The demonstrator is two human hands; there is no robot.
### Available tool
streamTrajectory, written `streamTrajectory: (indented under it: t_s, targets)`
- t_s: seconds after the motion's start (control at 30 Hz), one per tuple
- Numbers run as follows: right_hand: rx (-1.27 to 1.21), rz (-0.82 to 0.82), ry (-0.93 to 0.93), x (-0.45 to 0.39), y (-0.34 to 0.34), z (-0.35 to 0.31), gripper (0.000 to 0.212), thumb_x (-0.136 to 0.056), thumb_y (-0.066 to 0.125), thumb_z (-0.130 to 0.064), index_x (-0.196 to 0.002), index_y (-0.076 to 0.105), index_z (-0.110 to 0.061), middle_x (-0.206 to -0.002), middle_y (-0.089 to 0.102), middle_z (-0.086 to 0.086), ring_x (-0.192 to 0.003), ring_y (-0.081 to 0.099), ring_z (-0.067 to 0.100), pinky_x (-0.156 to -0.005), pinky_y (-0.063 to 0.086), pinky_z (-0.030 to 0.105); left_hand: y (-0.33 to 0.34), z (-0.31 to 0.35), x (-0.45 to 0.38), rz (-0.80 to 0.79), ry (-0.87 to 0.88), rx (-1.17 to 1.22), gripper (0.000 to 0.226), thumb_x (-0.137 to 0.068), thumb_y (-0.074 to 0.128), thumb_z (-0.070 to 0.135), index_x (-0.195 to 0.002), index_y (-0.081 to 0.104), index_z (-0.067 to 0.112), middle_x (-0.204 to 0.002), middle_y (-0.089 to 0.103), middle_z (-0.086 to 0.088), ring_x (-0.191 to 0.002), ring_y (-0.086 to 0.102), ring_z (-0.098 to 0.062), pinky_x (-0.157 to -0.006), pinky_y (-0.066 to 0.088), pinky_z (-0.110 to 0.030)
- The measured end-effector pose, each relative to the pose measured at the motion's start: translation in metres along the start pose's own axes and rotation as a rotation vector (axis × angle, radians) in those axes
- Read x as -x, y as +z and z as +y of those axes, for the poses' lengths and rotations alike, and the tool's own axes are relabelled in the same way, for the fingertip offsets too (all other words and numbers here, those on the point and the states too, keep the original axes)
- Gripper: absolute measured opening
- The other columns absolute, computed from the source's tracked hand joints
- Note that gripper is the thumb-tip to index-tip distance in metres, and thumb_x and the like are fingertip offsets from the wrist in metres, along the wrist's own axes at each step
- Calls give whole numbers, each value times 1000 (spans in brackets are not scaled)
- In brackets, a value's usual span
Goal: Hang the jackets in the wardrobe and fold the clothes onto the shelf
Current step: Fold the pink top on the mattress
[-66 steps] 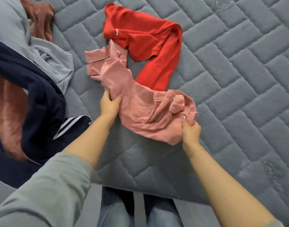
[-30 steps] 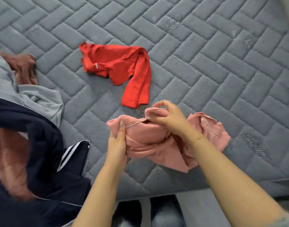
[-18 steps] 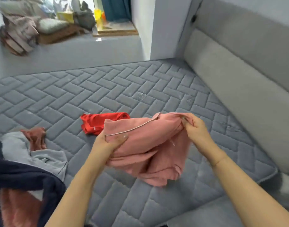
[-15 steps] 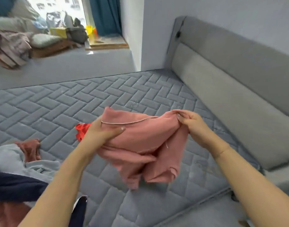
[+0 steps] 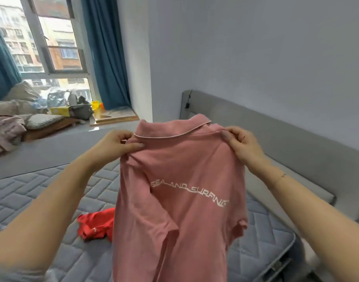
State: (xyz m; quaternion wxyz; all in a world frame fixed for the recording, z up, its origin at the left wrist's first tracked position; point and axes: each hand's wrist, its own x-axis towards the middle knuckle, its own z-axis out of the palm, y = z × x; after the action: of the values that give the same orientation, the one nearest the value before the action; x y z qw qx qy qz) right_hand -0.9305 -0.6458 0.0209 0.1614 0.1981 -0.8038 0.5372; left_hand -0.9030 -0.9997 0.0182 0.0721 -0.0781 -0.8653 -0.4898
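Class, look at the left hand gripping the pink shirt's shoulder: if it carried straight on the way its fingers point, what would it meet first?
The left hand points right, so probably the pink shirt below its collar; beyond that, the right hand.

Your pink shirt (image 5: 180,200) runs off the bottom edge, hem unseen; it hides part of the red garment (image 5: 95,224).

Grey quilted mattress (image 5: 42,192) — red garment (image 5: 95,225) lying crumpled on it

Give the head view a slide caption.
Both hands, left and right, hold a pink polo shirt up above the mattress.
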Motion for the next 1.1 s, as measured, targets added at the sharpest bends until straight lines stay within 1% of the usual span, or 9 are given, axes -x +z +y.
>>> streamTrajectory:
  t_s: [0.1,0.17,0.23,0.37,0.57,0.67,0.8,0.97,1.1]
  targets:
    - [-29,67,-127,-8,-20,-2,16,-100,56,-25,-97,70,-34,-92,71,-26,-91,62,-9,-83,43,9,17,12,-9,-14,35,-209,12,-87,74,24,-98,74,20,-98,75,-1,-94,67,-19,-89,51,-41]
    - [-35,101,-159,-14,-39,0,15,-98,60,-29,-96,71,-39,-96,71,-28,-97,63,-9,-85,45,11,32,21,-18,-17,76,-324,4,-89,71,22,-93,71,20,-89,72,4,-87,64,-17,-82,48,-38]
    - [-8,110,-166,-19,-65,5,14,-94,65,-35,-89,73,-45,-96,71,-30,-99,64,-10,-85,46,10,51,33,-26,-18,61,-344,19,-90,70,24,-87,67,6,-80,66,2,-78,58,-18,-75,42,-35]
    - [18,1,-146,-31,-136,20,15,-89,71,-28,-78,74,-39,-83,71,-31,-86,64,-11,-76,45,4,91,64,-35,38,0,-199,41,-88,70,40,-73,60,2,-68,47,-1,-67,44,-13,-65,31,-30]
    - [379,-289,-92,-40,-241,52,9,-91,69,-32,-83,69,-28,-59,59,-5,-60,51,6,-58,36,16,134,139,-44,226,228,-205,34,-93,51,49,-70,65,29,-61,55,20,-61,49,5,-60,35,-14]
    - [740,-335,-71,-49,-268,75,15,-96,60,-37,-82,57,-32,-62,51,-12,-65,48,10,-55,31,18,161,166,-59,121,199,-306,33,-98,50,41,-71,63,27,-67,57,14,-68,52,-2,-68,39,-25]
    - [1098,-200,51,-60,-297,111,33,-98,48,-50,-74,54,-28,-72,53,-8,-76,48,18,-54,27,28,211,171,-71,-85,-5,-282,36,-99,45,45,-91,68,19,-89,65,-3,-86,60,-18,-81,45,-31]
    - [948,-196,370,-76,-307,175,40,-102,47,-36,-93,68,-2,-105,68,22,-85,57,31,-65,33,30,287,143,-83,-236,-57,-133,37,-100,47,45,-94,63,12,-88,64,-7,-81,55,-16,-77,43,-34]
    - [720,66,396,-100,-299,205,33,-102,48,-20,-98,68,6,-107,66,29,-102,62,42,-76,43,36,342,118,-95,-320,-100,59,23,-102,51,32,-86,55,16,-74,50,4,-70,42,-11,-64,31,-28]
